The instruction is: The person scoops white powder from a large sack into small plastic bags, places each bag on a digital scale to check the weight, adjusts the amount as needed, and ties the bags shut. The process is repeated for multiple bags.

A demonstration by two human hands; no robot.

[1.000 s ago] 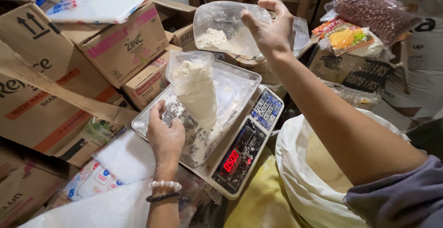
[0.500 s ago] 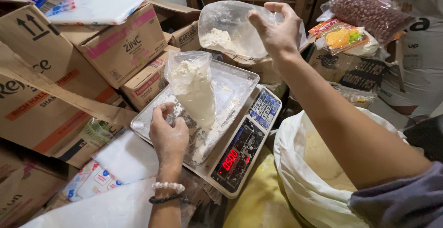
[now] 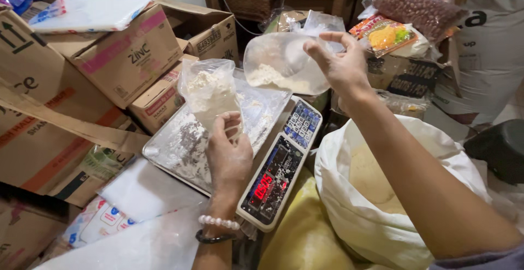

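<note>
My left hand (image 3: 229, 152) grips a clear plastic bag of white flour (image 3: 210, 92) and holds it upright over the metal tray (image 3: 169, 150) of a digital scale (image 3: 281, 166). The tray is dusted with flour. My right hand (image 3: 341, 65) is raised above the scale and holds a clear plastic scoop (image 3: 281, 62) with some flour in it, tilted toward the bag. The scale's red display is lit.
A large white sack of flour (image 3: 382, 193) stands open at the right, below my right arm. Cardboard boxes (image 3: 125, 57) are stacked at the left and back. Bags of beans (image 3: 417, 5) and snacks (image 3: 385, 35) lie at the upper right. A dark object (image 3: 499, 147) sits far right.
My left hand has slid up the bag to grip it higher. My right hand has lowered the scoop slightly, closer to the bag's mouth.
</note>
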